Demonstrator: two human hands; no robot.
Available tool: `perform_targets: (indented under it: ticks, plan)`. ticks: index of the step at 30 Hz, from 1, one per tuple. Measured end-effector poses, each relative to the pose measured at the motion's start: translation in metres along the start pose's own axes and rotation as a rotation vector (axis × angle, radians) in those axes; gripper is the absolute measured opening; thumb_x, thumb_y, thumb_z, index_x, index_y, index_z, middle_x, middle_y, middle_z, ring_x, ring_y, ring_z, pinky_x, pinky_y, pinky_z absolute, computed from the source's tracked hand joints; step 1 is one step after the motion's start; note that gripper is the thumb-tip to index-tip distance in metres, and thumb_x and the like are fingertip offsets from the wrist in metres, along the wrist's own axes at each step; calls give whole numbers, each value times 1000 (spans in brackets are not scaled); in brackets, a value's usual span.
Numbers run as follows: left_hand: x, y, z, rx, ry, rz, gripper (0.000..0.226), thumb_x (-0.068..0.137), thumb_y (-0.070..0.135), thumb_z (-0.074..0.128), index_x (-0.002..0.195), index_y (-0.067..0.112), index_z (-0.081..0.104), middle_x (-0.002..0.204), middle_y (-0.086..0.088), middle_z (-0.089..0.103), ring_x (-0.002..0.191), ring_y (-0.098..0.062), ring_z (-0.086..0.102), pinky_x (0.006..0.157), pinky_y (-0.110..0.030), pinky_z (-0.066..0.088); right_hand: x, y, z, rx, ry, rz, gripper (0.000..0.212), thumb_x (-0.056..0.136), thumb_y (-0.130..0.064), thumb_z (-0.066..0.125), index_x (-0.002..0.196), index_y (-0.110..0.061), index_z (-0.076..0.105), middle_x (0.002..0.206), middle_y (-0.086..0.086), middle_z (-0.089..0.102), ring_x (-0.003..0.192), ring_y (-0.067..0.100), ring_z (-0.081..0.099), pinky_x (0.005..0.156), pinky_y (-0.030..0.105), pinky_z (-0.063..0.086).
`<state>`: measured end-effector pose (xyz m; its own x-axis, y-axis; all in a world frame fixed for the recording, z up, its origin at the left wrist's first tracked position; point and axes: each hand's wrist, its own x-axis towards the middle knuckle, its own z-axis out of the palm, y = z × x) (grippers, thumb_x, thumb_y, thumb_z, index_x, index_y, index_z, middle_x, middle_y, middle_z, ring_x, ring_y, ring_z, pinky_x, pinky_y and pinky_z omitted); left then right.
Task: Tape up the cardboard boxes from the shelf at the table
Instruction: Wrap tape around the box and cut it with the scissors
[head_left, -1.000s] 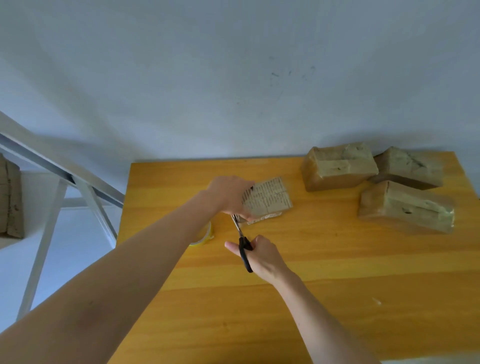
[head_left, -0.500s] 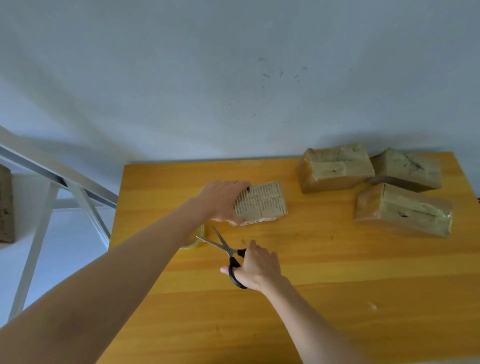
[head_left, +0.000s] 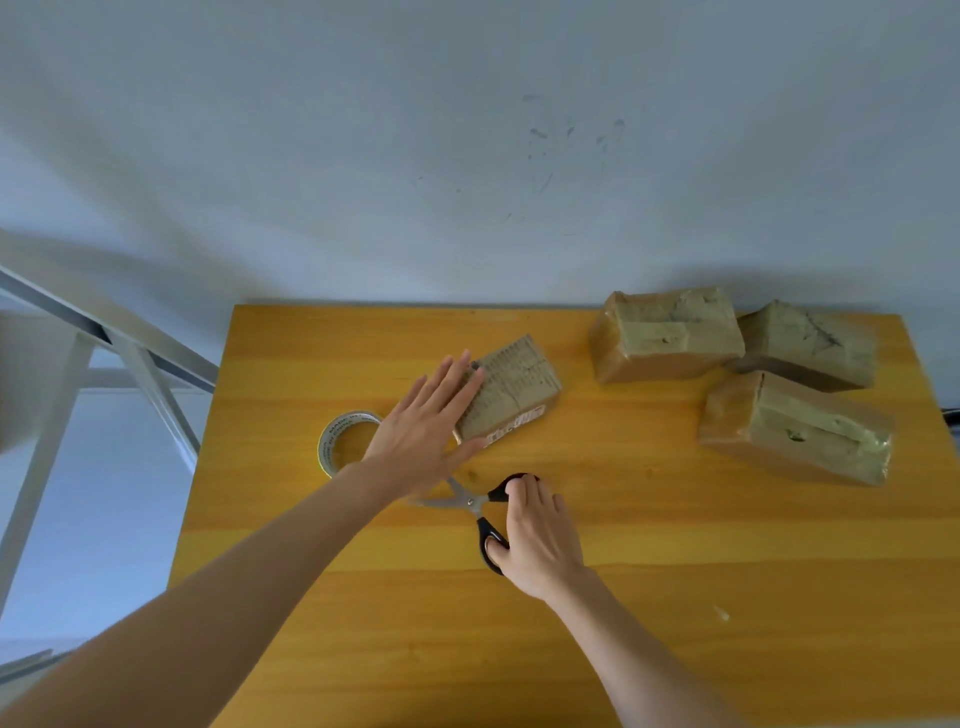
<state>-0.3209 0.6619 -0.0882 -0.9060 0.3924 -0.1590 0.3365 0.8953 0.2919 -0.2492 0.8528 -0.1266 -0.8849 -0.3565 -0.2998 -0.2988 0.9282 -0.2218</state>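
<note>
A small printed cardboard box (head_left: 511, 392) lies near the middle of the orange table (head_left: 675, 545). My left hand (head_left: 423, 426) lies flat with straight fingers against the box's left end. A roll of clear tape (head_left: 345, 441) sits just left of that hand, partly hidden by my wrist. Black-handled scissors (head_left: 480, 512) lie on the table in front of the box with blades spread. My right hand (head_left: 537, 535) has its fingers curled in the scissor handles.
Three taped cardboard boxes stand at the back right: one (head_left: 667, 332) near the wall, one (head_left: 808, 345) to its right, one (head_left: 795, 428) in front. A white metal shelf frame (head_left: 104, 338) stands left of the table. A grey wall rises behind.
The scissors came away from the box and down onto the table, blades now spread. My left hand went from gripping the box's end to lying flat against it. The tape roll is now uncovered.
</note>
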Motion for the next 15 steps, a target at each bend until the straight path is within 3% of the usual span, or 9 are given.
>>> perform_targets:
  ticks: [3, 5, 7, 12, 15]
  plan:
    - [0, 2, 7, 12, -3, 24, 64, 94, 55, 0, 150, 27, -13, 158, 5, -21, 144, -15, -23, 121, -36, -4, -5, 8, 11, -71, 50, -34, 57, 73, -46, 78, 109, -8, 57, 102, 5, 61, 90, 24, 62, 75, 32, 53]
    - [2, 0, 4, 46, 4, 68, 54, 99, 41, 2, 149, 30, -15, 157, 6, -23, 143, -15, -27, 117, -31, -12, -7, 9, 14, -64, 98, -46, 57, 64, -45, 85, 103, -11, 60, 96, 2, 63, 83, 20, 64, 66, 29, 54]
    - [2, -3, 1, 57, 3, 91, 54, 103, 31, 12, 149, 30, -15, 156, 7, -24, 142, -15, -28, 114, -29, -15, -8, 11, 16, -46, 131, -65, 55, 63, -40, 87, 103, -12, 62, 100, 1, 63, 86, 19, 66, 65, 28, 55]
    - [0, 1, 3, 7, 8, 64, 56, 97, 42, -2, 151, 28, -10, 158, 8, -18, 143, -11, -25, 117, -29, -13, -12, 10, 21, -69, 171, -116, 57, 59, -41, 89, 103, -10, 71, 105, 2, 66, 92, 17, 68, 71, 26, 58]
    - [-2, 7, 9, -25, 57, 31, 55, 100, 39, 5, 152, 24, -7, 160, 7, -12, 146, -11, -19, 120, -33, -7, -14, 12, 15, -53, 226, -181, 57, 73, -42, 79, 115, -7, 65, 108, 3, 68, 97, 18, 68, 80, 27, 58]
